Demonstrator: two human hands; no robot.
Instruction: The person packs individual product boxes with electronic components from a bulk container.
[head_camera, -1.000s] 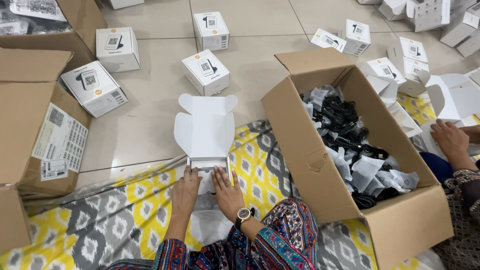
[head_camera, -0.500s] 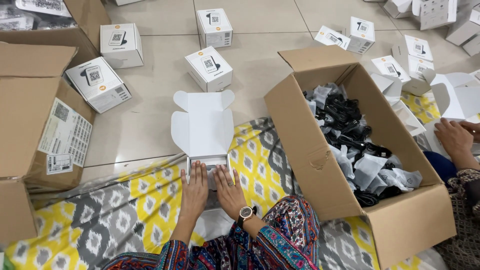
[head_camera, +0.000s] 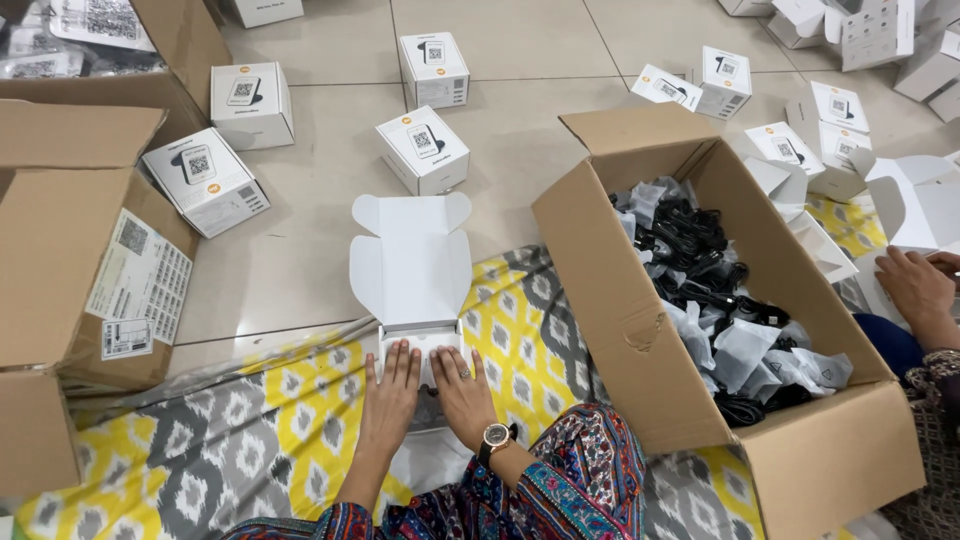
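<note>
Hands: your left hand (head_camera: 392, 398) and right hand (head_camera: 462, 392) lie flat, fingers spread, palms pressing the small white box (head_camera: 418, 345); neither grips anything
Box: matte white card, square, its scalloped lid (head_camera: 411, 258) flung open away from you, sitting on the yellow-and-grey patterned cloth (head_camera: 250, 450) at your knees
Carton: big brown corrugated carton (head_camera: 640, 330) just to your right, full of black cables in clear crinkled bags (head_camera: 730, 300)
Packages: sealed white cubes (head_camera: 424, 148) with dark square labels dot the glossy beige tiles (head_camera: 310, 260)
Co-worker: another hand (head_camera: 915, 285) at far right
</note>
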